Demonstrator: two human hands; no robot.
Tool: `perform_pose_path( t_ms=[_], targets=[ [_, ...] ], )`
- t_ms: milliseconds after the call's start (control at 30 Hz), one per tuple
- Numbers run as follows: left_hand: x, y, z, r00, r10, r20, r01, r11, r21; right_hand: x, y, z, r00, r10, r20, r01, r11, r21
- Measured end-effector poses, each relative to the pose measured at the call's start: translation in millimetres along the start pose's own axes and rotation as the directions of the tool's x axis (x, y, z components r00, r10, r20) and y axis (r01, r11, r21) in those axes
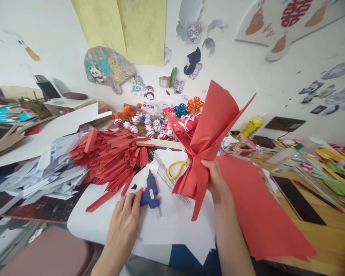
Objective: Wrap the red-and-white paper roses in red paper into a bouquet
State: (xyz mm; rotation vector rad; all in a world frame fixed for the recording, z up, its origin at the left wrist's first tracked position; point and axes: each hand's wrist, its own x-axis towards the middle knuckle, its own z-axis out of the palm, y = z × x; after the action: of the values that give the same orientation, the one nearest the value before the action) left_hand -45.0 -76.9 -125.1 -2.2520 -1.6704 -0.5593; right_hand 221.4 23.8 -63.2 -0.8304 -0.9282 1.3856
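Observation:
My right hand [215,178] is closed round the gathered waist of a red paper bouquet wrap [209,130], held upright above the table. Red-and-white paper flowers [186,124] show inside the wrap. On the white paper sheets lies a blue glue gun [151,193], its nozzle pointing away from me. My left hand [128,209] rests beside it, thumb and forefinger touching its handle. Yellow scissor handles [176,170] show just left of the wrap, over thin wires [169,180]. The fingertips of my right hand are partly hidden behind the paper.
Red strips [109,157] and white strips [51,165] are piled at the left. Paper flowers [152,124] stand by the wall. At the right lie red sheets [258,207], a black phone [297,199], a plastic bottle [287,158] and a yellow bottle [250,126].

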Motion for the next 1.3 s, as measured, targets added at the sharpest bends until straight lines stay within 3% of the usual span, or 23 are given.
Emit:
perform_pose_path(
  t_ms=[133,233,367,500,633,867,1300],
  targets=[
    [-3,-4,-7.5,0.99,-0.094,-0.101,0.086,0.993,-0.074,1,2,5,0.991,0.101,0.092,-0.105,0.994,0.036],
    [-2,-7,-21.5,0.977,-0.173,-0.122,0.14,0.96,-0.241,0,3,9,0.984,0.133,0.12,-0.137,0.99,0.029],
    [4,-10,-37.0,0.988,-0.129,-0.081,0.07,0.859,-0.507,0,9,11,0.979,0.163,0.12,-0.163,0.987,-0.007],
    [10,-9,-47.0,0.994,-0.112,-0.012,0.08,0.777,-0.624,-1,14,11,0.985,0.162,0.052,-0.16,0.987,-0.033],
    [14,-8,-51.4,0.998,-0.035,0.054,0.064,0.647,-0.76,-2,14,14,0.976,0.201,0.078,-0.199,0.979,-0.031],
    [26,-2,-41.1,0.998,0.048,0.036,0.006,0.512,-0.859,-5,8,26,0.963,0.262,0.059,-0.258,0.963,-0.078],
    [33,2,-37.1,0.999,0.037,0.003,-0.015,0.487,-0.873,-4,12,22,0.962,0.253,0.107,-0.246,0.967,-0.073]
  ],
)
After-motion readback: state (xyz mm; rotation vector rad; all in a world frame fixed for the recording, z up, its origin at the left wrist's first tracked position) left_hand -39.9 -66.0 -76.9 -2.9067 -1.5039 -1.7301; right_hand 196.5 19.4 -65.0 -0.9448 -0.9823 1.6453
